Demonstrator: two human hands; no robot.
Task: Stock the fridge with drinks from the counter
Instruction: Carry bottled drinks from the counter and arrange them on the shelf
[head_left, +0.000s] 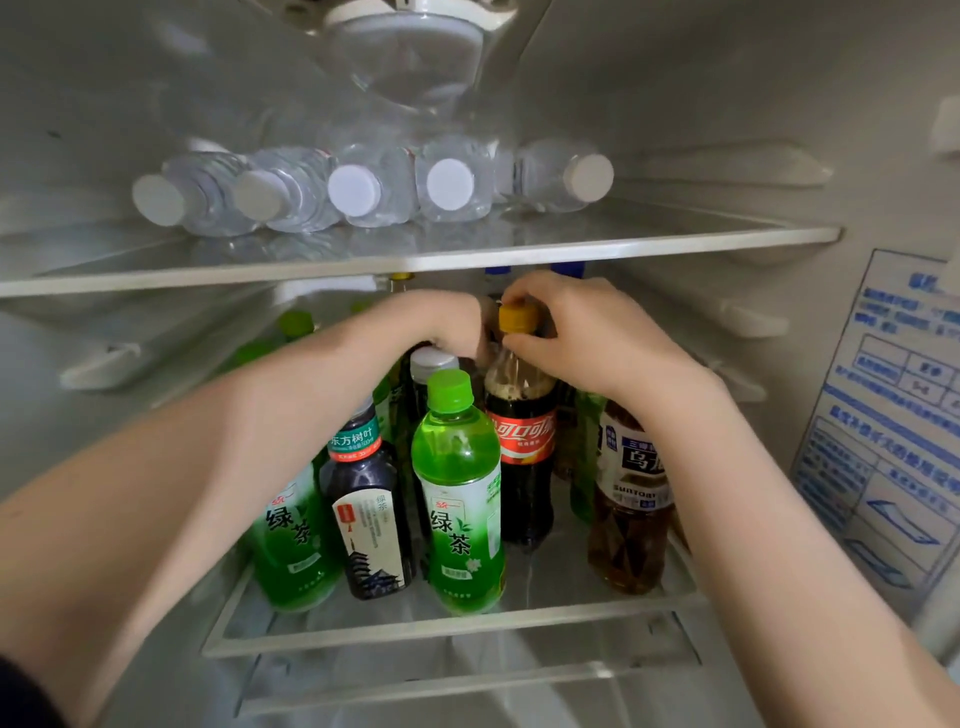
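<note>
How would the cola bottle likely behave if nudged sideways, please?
Probably heavy, since the cola bottle looks nearly full. Tall and narrow, it could tip, though the tea bottle beside it may catch it. The right hand pinching its cap should steady it.

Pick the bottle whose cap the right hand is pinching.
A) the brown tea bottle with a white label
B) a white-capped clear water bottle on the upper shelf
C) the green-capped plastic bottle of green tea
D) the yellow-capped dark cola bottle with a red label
D: the right hand has its thumb and fingers closed round the yellow cap of the dark cola bottle with a red label.
</note>
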